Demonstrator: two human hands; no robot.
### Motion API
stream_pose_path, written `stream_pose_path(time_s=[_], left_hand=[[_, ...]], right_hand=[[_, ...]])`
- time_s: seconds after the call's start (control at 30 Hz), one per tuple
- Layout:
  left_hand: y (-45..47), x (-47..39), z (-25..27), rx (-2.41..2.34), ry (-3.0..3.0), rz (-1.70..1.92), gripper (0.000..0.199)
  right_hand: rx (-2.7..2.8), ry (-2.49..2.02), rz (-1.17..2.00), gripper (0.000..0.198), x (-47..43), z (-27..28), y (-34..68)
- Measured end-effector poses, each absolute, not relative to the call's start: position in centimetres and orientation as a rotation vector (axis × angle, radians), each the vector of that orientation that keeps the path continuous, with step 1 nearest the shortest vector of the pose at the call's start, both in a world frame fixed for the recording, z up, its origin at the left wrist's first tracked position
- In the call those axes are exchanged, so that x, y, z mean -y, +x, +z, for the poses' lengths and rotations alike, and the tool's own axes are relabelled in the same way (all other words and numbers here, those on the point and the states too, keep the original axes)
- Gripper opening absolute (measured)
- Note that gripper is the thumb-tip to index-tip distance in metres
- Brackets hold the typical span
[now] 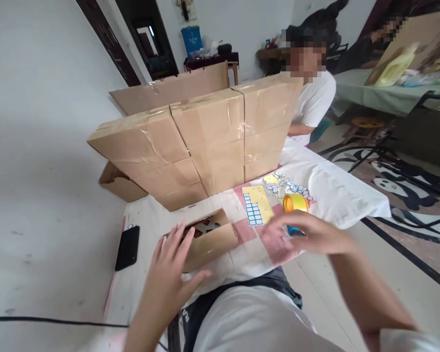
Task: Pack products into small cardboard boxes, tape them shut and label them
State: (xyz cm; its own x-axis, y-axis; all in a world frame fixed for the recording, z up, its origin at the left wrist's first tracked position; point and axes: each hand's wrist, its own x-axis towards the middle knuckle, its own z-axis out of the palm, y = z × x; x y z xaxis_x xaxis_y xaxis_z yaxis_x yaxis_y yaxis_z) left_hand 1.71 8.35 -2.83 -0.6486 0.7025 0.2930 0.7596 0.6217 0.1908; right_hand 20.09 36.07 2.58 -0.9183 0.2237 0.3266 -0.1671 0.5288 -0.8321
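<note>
Just beside our wide-spread left grip (170, 271), the open brown cardboard box (214, 248) looks light, bendable; we'd hold its long walls. Right grip (313, 233) blurred: we can't tell!

A cloth-covered table (337, 195) bears a small open box (212, 247); left of that box lies a black phone (127, 248), behind it a taped carton wall (212, 146), right of it a yellow sheet (266, 201), loose tiles (295, 187) and a yellow cylinder (297, 203).
</note>
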Motion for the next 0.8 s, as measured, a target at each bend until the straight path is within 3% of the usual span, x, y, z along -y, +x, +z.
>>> stream_pose_path(time_s=[0.17, 0.33, 0.43, 0.5, 0.63, 0.7, 0.8], left_hand=[[1.9, -6.8, -4.0, 2.629, -1.213, -0.339, 0.072], [1.1, -6.1, -4.9, 2.593, -1.249, -0.204, 0.064], [0.8, -5.8, -5.4, 2.557, -1.286, -0.16, 0.065], [0.7, -5.9, -5.7, 2.536, -1.302, -0.174, 0.068], [0.3, -7.1, -6.0, 2.549, -1.288, -0.24, 0.065], [-0.1, -7.9, -5.8, 2.567, -1.27, -0.266, 0.058], [-0.6, -8.6, -4.6, 2.626, -1.257, -0.328, 0.053]], right_hand=[[1.988, -0.771, 1.246, 0.028, -35.8, -6.6, 14.5], [1.89, -0.82, 0.795, 0.025, -36.5, -9.3, 16.5], [1.705, -1.052, 0.556, 0.058, -39.5, -8.7, 18.7], [1.637, -1.21, 0.793, 0.078, -42.2, -9.3, 19.5], [1.705, -1.192, 1.564, 0.054, -45.3, -12.0, 19.8], [1.853, -1.091, 1.581, 0.045, -44.9, -12.7, 19.7], [2.072, -0.943, 1.249, 0.036, -42.3, -11.6, 19.2]])
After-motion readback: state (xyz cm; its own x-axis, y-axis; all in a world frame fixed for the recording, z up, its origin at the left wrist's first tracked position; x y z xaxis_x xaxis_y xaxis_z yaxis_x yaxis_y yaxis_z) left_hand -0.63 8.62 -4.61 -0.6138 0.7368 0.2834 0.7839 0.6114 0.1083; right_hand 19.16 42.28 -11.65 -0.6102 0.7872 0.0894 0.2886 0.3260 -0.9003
